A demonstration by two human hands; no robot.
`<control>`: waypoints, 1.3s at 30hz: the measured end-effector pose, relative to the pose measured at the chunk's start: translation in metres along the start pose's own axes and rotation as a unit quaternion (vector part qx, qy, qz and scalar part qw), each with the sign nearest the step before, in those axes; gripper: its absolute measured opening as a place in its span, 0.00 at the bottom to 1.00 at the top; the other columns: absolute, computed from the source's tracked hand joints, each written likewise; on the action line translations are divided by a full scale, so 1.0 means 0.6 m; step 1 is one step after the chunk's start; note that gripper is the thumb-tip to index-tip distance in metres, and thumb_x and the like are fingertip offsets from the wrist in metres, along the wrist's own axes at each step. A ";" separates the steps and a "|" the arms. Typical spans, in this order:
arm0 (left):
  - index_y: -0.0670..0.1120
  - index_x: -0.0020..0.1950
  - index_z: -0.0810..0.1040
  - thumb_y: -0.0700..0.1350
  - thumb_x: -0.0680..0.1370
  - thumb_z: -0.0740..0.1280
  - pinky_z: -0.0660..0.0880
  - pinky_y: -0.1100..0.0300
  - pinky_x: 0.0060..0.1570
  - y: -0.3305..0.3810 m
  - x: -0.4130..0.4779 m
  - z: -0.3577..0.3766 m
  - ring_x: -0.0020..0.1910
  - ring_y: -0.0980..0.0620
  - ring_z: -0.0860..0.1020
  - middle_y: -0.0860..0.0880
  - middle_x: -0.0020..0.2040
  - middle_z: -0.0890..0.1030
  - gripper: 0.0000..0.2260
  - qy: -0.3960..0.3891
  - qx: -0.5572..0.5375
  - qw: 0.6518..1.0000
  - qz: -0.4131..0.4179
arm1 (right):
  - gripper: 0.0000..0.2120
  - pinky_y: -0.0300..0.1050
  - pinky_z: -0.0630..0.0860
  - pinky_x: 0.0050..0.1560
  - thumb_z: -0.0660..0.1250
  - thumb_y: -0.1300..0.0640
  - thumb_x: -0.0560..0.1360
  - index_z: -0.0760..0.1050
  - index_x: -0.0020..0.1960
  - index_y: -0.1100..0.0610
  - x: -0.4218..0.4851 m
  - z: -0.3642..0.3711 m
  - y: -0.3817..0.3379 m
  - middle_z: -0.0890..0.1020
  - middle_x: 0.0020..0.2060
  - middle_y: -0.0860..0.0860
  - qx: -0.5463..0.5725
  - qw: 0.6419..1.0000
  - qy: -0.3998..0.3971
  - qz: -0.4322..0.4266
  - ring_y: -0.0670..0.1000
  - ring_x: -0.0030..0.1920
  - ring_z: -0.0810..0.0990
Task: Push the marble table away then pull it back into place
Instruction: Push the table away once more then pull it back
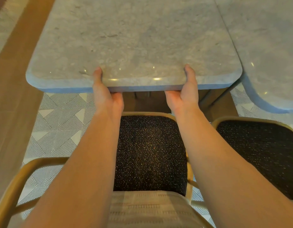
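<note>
Two hands grip the near edge of the marble table (134,38) in the middle of the frame. The left hand (106,94) has its thumb laid flat on the polished top and its fingers curled under the slab. The right hand (183,94), a little to the right, holds the same edge in the same way (the fingers of both pass out of sight beneath the stone). Both forearms reach up from the bottom of the frame. The table fills the upper centre: a thick, pale grey, mottled slab with rounded corners and a glossy rim that catches small highlights. A second table (266,46) of the same stone stands just beside it at the upper right, a narrow gap between them. Below the hands sits a chair (150,145) with a dark speckled seat, another chair (261,153) at the lower right, on a floor (60,120) patterned with striped triangles.
</note>
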State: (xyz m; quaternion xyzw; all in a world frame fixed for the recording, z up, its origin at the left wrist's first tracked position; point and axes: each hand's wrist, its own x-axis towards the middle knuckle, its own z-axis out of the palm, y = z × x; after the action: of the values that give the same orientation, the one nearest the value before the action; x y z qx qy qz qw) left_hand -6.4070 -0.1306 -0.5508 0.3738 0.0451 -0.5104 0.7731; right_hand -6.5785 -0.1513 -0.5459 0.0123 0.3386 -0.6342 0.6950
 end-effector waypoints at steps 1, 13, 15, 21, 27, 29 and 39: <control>0.43 0.60 0.81 0.42 0.83 0.72 0.87 0.53 0.47 0.001 -0.002 0.000 0.45 0.49 0.90 0.46 0.47 0.90 0.07 -0.003 -0.001 1.000 0.000 | 0.19 0.58 0.80 0.68 0.71 0.55 0.83 0.76 0.72 0.55 0.000 0.000 0.001 0.87 0.58 0.56 0.002 1.000 -0.002 -0.002 0.57 0.59 0.86; 0.41 0.64 0.80 0.40 0.82 0.73 0.86 0.49 0.55 0.008 -0.010 0.004 0.55 0.44 0.88 0.45 0.43 0.89 0.12 0.001 -0.003 1.000 -0.018 | 0.13 0.62 0.78 0.71 0.72 0.58 0.82 0.78 0.65 0.56 -0.001 -0.003 0.001 0.86 0.57 0.57 0.027 1.000 -0.005 0.000 0.59 0.63 0.84; 0.41 0.63 0.80 0.40 0.81 0.73 0.86 0.49 0.55 0.011 -0.011 0.003 0.55 0.44 0.88 0.45 0.42 0.89 0.11 -0.002 -0.006 1.000 -0.020 | 0.14 0.62 0.77 0.71 0.72 0.58 0.82 0.77 0.66 0.56 0.000 -0.003 0.003 0.86 0.57 0.57 0.029 1.000 -0.008 -0.003 0.59 0.63 0.84; 0.42 0.62 0.79 0.40 0.82 0.72 0.86 0.54 0.40 0.010 -0.017 0.003 0.45 0.46 0.88 0.46 0.38 0.89 0.09 -0.005 -0.006 1.000 -0.024 | 0.20 0.62 0.79 0.69 0.72 0.58 0.81 0.75 0.72 0.57 0.003 -0.009 0.003 0.86 0.58 0.58 0.023 1.000 -0.012 -0.003 0.60 0.60 0.85; 0.42 0.60 0.78 0.40 0.82 0.73 0.87 0.51 0.48 0.009 -0.017 -0.002 0.49 0.45 0.88 0.46 0.39 0.89 0.09 -0.009 -0.003 1.000 -0.026 | 0.22 0.62 0.78 0.70 0.73 0.58 0.81 0.74 0.73 0.56 0.002 -0.012 0.002 0.85 0.62 0.58 0.016 1.000 -0.003 -0.008 0.60 0.62 0.85; 0.43 0.61 0.78 0.40 0.82 0.73 0.87 0.52 0.45 0.008 -0.017 -0.006 0.47 0.45 0.88 0.46 0.39 0.89 0.10 -0.007 -0.004 1.000 -0.024 | 0.23 0.63 0.78 0.70 0.74 0.58 0.80 0.74 0.73 0.56 0.001 -0.014 0.002 0.85 0.62 0.58 0.017 1.000 0.001 -0.009 0.60 0.62 0.85; 0.42 0.69 0.78 0.39 0.81 0.73 0.86 0.49 0.53 0.013 -0.038 -0.021 0.57 0.43 0.87 0.44 0.49 0.88 0.16 0.000 -0.002 1.000 -0.031 | 0.15 0.62 0.78 0.70 0.73 0.57 0.81 0.78 0.66 0.56 -0.024 -0.027 0.002 0.88 0.54 0.57 0.018 1.000 0.003 0.001 0.59 0.58 0.86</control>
State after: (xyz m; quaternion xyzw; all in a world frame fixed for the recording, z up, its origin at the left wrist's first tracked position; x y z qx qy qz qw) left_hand -6.4077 -0.1037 -0.5454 0.3707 0.0574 -0.5339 0.7578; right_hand -6.5842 -0.1316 -0.5519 0.0268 0.3294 -0.6396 0.6941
